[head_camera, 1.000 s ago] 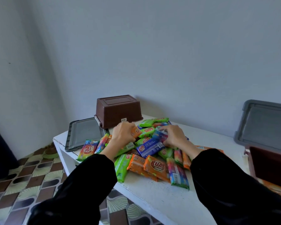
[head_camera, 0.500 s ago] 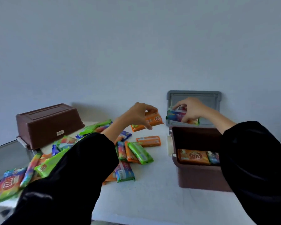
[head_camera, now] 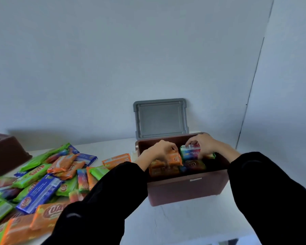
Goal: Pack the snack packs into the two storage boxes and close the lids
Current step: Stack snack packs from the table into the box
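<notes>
- Head view: I see my left grip (head_camera: 163,150) curled round an orange snack pack (head_camera: 175,157), inside the open brown box (head_camera: 184,190) at centre frame.
- My right grip (head_camera: 203,144) pinches a multicoloured pack (head_camera: 191,153) just beside it, in the same box.
- The grey lid (head_camera: 160,119) stands upright behind the box.
- Loose packs (head_camera: 42,183) lie heaped on the white surface (head_camera: 175,223), lower left.

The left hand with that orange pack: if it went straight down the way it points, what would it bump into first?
Probably the orange packs already lying in the brown box, right beneath the left hand and its held pack; depth is unclear.
</notes>
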Available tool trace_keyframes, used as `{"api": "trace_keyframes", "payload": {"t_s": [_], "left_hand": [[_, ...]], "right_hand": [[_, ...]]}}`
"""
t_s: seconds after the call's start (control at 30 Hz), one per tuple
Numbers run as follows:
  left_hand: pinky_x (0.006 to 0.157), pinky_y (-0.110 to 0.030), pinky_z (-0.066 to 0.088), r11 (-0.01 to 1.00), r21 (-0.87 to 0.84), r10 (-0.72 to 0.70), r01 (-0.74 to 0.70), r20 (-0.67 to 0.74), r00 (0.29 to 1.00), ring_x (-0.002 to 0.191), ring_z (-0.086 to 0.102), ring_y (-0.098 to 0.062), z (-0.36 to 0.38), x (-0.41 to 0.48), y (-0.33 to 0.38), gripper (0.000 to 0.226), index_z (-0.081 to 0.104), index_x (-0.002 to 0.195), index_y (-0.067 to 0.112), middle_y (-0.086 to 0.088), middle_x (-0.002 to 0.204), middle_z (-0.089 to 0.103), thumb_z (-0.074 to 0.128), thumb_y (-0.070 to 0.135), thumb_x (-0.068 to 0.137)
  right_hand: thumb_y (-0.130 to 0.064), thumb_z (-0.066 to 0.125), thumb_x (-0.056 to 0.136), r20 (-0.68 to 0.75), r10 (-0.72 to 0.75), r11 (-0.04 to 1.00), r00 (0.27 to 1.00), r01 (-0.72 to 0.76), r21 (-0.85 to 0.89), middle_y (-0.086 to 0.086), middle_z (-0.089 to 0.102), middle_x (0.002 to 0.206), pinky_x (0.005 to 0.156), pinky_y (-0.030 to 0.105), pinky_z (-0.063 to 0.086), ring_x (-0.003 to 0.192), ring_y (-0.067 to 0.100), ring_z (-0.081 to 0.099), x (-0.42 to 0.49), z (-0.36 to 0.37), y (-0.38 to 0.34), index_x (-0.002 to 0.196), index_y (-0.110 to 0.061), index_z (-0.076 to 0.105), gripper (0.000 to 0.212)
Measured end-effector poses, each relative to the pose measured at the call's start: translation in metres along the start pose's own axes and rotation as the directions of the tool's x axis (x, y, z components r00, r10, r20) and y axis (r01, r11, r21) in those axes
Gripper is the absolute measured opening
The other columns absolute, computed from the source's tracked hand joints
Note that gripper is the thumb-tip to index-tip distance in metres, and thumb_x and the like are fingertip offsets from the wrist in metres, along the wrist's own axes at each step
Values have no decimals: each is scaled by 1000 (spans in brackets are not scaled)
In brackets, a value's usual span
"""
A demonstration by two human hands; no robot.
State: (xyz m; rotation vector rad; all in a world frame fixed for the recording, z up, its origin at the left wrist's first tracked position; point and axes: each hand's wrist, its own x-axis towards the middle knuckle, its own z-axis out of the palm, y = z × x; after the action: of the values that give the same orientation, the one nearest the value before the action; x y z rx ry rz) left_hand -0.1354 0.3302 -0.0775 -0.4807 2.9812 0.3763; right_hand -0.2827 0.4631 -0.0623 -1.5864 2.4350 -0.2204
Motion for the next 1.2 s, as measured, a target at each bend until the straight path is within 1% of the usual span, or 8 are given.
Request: {"api": "trace_keyframes", "payload": {"t_s": [0.07,0.17,0.37,0.57,0.7,0.9,1.07,1.2], "left_hand": [[100,-41,42,1000,23,-17,17,-1,1000,120,46,-25,12,6,-1,76,47,129,23,-5,129,52,83,14,62],[99,-40,44,999,40,-34,35,-11,999,119,49,-25,25,11,-4,77,46,130,23,-6,129,53,82,13,62],[100,-40,42,989,146,-46,35,70,997,120,48,-26,34,18,-13,80,44,132,22,-7,129,52,84,20,62],[95,-40,42,959,285,-13,-5,61,998,115,46,-28,34,22,-10,81,46,134,18,-10,125,45,84,25,62],[96,-42,42,958,288,-2,-6,27,1000,116,46,-31,35,22,-9,65,48,133,17,-12,127,44,75,16,74],[95,-42,44,952,306,-4,-4,24,1000,114,48,-32,38,22,-8,67,49,131,14,-13,126,44,77,17,70],[97,-41,44,950,313,-15,8,18,1000,113,49,-31,39,25,-9,73,49,133,17,-11,125,44,81,18,67],[98,-41,44,940,340,-11,9,6,1000,113,49,-32,42,26,-9,72,48,134,17,-12,126,44,79,16,69]], "right_hand": [[-9,79,62,15,-29,999,999,29,-37,2,57,117,84,25,41,107,20,53,3,11,5,120,-23,57,63],[-8,79,62,39,-55,996,998,57,-69,3,58,119,90,30,44,109,21,53,11,23,9,122,-22,56,65],[-12,78,64,86,-90,983,992,103,-153,5,59,122,94,33,45,111,23,55,27,46,17,124,-22,55,65],[-18,71,75,110,-83,970,990,106,-220,9,47,120,91,31,40,112,27,49,36,53,19,130,-26,49,60],[-20,71,76,88,-76,967,993,95,-237,9,47,118,90,31,39,111,27,48,37,53,20,130,-28,49,59],[-27,69,77,71,-80,962,994,96,-255,9,48,118,91,32,40,110,26,49,39,55,20,130,-25,49,56],[-24,74,73,120,-71,917,990,113,-383,11,41,129,97,38,40,119,31,44,39,57,16,136,-19,34,75],[-26,67,80,84,-102,911,991,127,-392,12,45,126,95,39,43,114,31,47,41,61,16,134,-20,36,63]]}}
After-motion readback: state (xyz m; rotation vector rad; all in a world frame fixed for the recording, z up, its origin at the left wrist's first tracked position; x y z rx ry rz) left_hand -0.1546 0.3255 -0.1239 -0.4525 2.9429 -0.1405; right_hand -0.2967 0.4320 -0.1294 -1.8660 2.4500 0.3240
